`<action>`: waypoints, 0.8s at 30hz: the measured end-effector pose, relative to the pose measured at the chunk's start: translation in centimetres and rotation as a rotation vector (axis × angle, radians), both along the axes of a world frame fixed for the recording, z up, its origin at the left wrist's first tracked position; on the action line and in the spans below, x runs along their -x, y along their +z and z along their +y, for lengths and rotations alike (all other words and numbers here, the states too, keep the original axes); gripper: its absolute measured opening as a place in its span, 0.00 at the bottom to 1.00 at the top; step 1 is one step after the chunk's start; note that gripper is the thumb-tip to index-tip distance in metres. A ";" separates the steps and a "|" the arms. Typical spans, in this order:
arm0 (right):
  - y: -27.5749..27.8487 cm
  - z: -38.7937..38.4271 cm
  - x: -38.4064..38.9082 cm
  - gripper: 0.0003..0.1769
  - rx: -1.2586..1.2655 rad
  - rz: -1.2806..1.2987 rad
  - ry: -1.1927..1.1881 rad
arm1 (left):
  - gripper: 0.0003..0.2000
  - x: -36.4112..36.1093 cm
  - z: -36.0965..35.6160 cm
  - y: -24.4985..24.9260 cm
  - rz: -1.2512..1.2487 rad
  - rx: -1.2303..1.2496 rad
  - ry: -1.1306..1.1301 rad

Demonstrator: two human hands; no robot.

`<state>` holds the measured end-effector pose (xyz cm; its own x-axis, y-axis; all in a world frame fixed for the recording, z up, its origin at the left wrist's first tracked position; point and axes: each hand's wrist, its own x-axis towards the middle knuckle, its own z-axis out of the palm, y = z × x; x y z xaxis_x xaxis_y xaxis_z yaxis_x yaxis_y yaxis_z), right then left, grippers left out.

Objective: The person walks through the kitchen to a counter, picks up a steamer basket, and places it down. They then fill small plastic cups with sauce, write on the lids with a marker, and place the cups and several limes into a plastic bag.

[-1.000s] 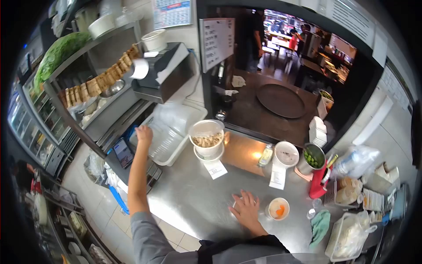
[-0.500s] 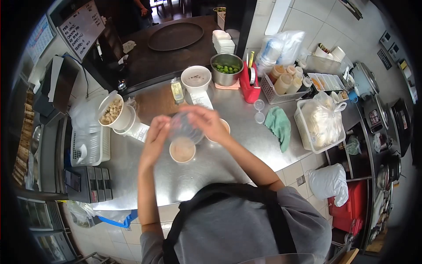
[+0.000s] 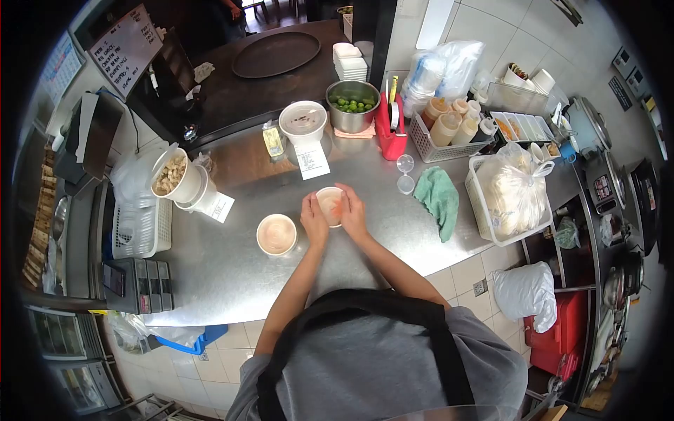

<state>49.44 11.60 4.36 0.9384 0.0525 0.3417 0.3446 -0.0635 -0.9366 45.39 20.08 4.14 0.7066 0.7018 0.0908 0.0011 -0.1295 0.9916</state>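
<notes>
My left hand (image 3: 315, 219) and my right hand (image 3: 352, 212) are closed around opposite sides of a white paper bowl (image 3: 328, 201) on the steel counter. Their fingers press at its rim, and a reddish patch shows near the right thumb. Just to the left stands a second white paper bowl (image 3: 276, 234), with pale pinkish-beige contents and shiny streaks over its top. Beyond my hands, a printed receipt (image 3: 313, 163) hangs from a larger lidded white tub (image 3: 303, 122).
On the left, a tub of brown-beige pieces (image 3: 170, 177) sits over another receipt-tagged container. Along the back are a pot of green limes (image 3: 353, 107) and a red holder (image 3: 392, 131). Clear small lids (image 3: 405, 175), a green cloth (image 3: 437, 202) and a bagged basket (image 3: 509, 200) lie rightward.
Both hands have moved right and down from the left bowl to the right one. The clear plastic lid they held in the air is no longer seen there.
</notes>
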 end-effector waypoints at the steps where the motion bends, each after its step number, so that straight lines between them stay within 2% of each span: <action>1: -0.1 -0.2 -0.1 0.15 -0.002 0.055 0.029 | 0.16 -0.5 0.6 -0.5 0.002 0.028 0.007; 4: -1.8 -0.6 -3.2 0.18 -0.034 0.568 0.316 | 0.18 -0.9 1.1 0.8 0.065 0.257 -0.012; 6: -2.4 -0.4 -3.7 0.20 -0.055 0.530 0.320 | 0.26 -1.0 1.5 1.2 0.109 0.370 -0.064; 9: -1.9 -0.4 -3.6 0.20 -0.062 0.513 0.369 | 0.25 -1.2 1.4 1.1 0.098 0.435 -0.062; 10: -1.7 -0.5 -3.6 0.20 -0.062 0.503 0.391 | 0.21 -1.3 1.0 1.3 0.054 0.454 -0.022; 13: -0.8 -0.2 -3.5 0.18 -0.193 0.543 0.391 | 0.20 -1.7 1.2 -1.2 -0.043 0.266 -0.026; 14: -0.4 -0.3 -3.6 0.17 -0.129 0.469 0.341 | 0.19 -1.5 1.0 -1.5 -0.041 0.120 -0.016; 16: 0.0 -1.0 -3.8 0.15 0.005 0.326 0.243 | 0.18 -1.2 0.8 -1.3 0.024 0.088 -0.033; 18: 0.2 -2.6 -6.9 0.14 0.294 -0.324 -0.216 | 0.21 -1.7 0.6 -0.3 0.095 0.052 0.027; 20: 3.3 -6.0 -11.0 0.11 0.175 -0.226 -0.370 | 0.22 -2.9 0.8 1.2 0.043 -0.348 0.067; 21: 3.3 -7.6 -13.9 0.11 0.206 -0.194 -0.406 | 0.23 -3.4 0.8 2.2 0.023 -0.546 0.084; 22: 3.3 -9.0 -16.5 0.11 0.238 -0.164 -0.441 | 0.22 -4.2 -0.3 5.1 0.006 -0.525 -0.045; 24: 4.4 -10.4 -19.3 0.14 0.336 0.110 -0.258 | 0.21 -7.3 -2.0 7.6 -0.022 -0.587 -0.359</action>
